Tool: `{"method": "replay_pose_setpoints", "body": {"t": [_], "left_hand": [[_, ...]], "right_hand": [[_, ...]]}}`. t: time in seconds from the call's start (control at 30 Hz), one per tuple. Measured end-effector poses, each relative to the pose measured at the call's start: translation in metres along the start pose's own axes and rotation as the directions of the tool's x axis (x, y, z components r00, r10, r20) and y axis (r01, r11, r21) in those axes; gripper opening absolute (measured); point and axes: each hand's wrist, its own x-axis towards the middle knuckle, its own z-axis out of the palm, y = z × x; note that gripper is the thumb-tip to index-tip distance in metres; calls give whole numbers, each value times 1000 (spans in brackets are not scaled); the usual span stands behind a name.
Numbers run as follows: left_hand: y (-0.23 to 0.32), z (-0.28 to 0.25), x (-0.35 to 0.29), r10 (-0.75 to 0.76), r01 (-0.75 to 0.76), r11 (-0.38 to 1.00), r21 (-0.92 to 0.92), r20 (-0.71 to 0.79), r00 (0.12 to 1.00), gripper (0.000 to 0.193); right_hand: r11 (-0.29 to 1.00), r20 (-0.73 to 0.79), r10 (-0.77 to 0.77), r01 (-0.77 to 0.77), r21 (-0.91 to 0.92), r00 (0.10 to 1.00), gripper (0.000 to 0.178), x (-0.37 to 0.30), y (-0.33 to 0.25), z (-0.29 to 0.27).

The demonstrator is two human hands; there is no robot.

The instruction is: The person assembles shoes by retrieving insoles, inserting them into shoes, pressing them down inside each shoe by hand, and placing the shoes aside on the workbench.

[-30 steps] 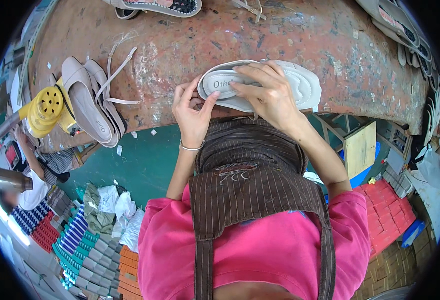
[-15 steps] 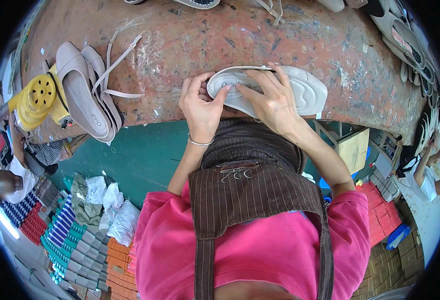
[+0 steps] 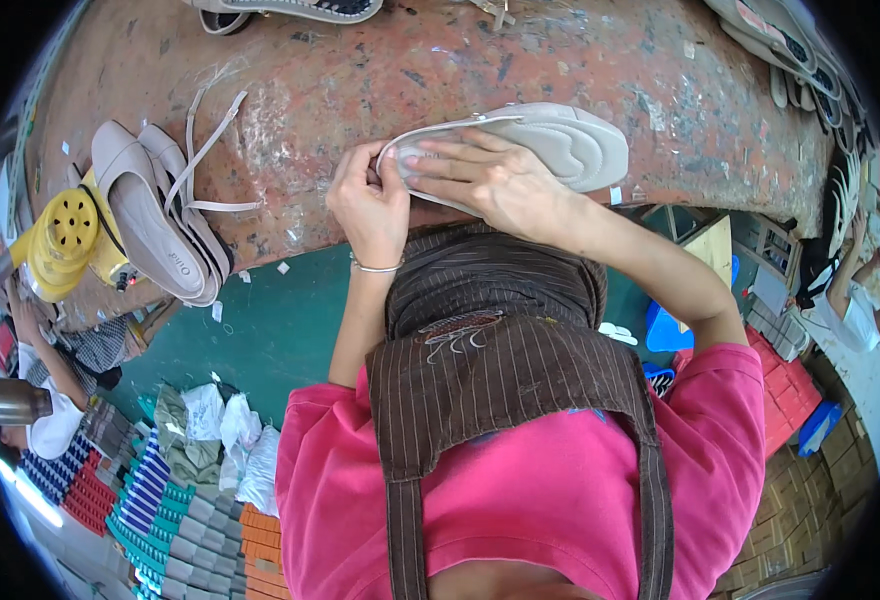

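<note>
A beige shoe [image 3: 585, 160] with a pale, stitched and padded insole lies on its length across the worn work surface near its front edge. My left hand [image 3: 372, 205] grips the shoe's left end, thumb on the inside and fingers curled round the rim. Stretched almost flat, the fingers of my right hand [image 3: 505, 185] rest on the insole near my left thumb and cover the middle of it. The wide, rounded end to the right lies uncovered.
A pair of beige strapped flats [image 3: 155, 225] stands at the left, beside a yellow tool with a perforated round head [image 3: 68, 225]. More shoes sit at the far edge [image 3: 325, 8] and far right [image 3: 795, 45]. Stacked coloured boxes [image 3: 175, 525] and white bags [image 3: 245, 440] lie below.
My right hand has slid left and its fingers have straightened flat on the insole. My left hand still grips the shoe's left end. The whole view has shifted slightly.
</note>
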Motion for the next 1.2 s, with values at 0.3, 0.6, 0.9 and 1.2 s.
{"method": "replay_pose_setpoints", "body": {"t": [0.3, 0.6, 0.9, 1.2], "left_hand": [[3, -2, -10, -31, 28, 999, 32, 105, 994, 7], [62, 5, -72, 347, -422, 859, 289, 276, 896, 28], [41, 48, -74, 480, -700, 676, 228, 585, 654, 56], [38, 51, -80, 444, -654, 683, 326, 526, 725, 47]], "right_hand": [[901, -215, 356, -395, -177, 909, 34, -21, -12, -22], [638, -389, 759, -481, 601, 521, 81, -7, 39, -60], [713, -215, 701, -660, 237, 680, 36, -60, -59, -1], [726, -89, 666, -671, -147, 740, 48, 4, -3, -26]]}}
